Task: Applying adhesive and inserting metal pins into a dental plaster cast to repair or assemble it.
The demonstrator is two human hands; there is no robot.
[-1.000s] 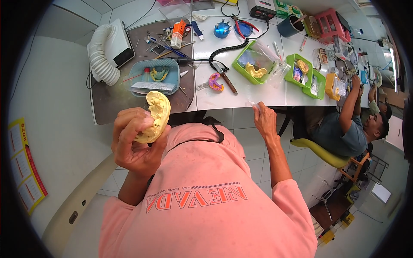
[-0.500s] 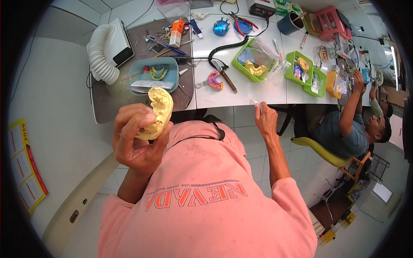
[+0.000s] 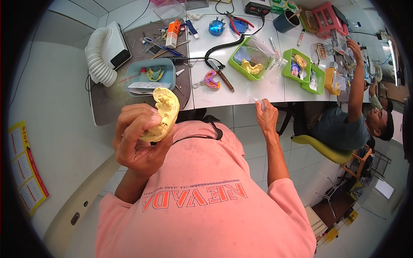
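Note:
My left hand (image 3: 140, 133) is raised in front of my chest, closed on a pale yellow dental cast (image 3: 165, 109). The cast is held upright with its toothed side facing my fingers. Farther right, close to the table's front edge, my right hand (image 3: 267, 114) is closed around a small whitish object with a thin pointed tip (image 3: 259, 102); most of it is hidden by the fingers. On the table between the hands lie a purple and orange impression tray (image 3: 211, 80) and a knife with a wooden handle (image 3: 225, 81).
A blue basket (image 3: 174, 71) with another cast stands at left, beside a white hose (image 3: 95, 53). Green trays (image 3: 232, 60) hold yellow casts and plastic bags. Pliers (image 3: 236, 19) and a blue jar (image 3: 217, 28) lie farther back. A co-worker (image 3: 342, 124) sits at right.
The cast and my left hand have shifted slightly right. My right hand stays near the table edge, its grip turned a little. The co-worker's arm has reached farther up.

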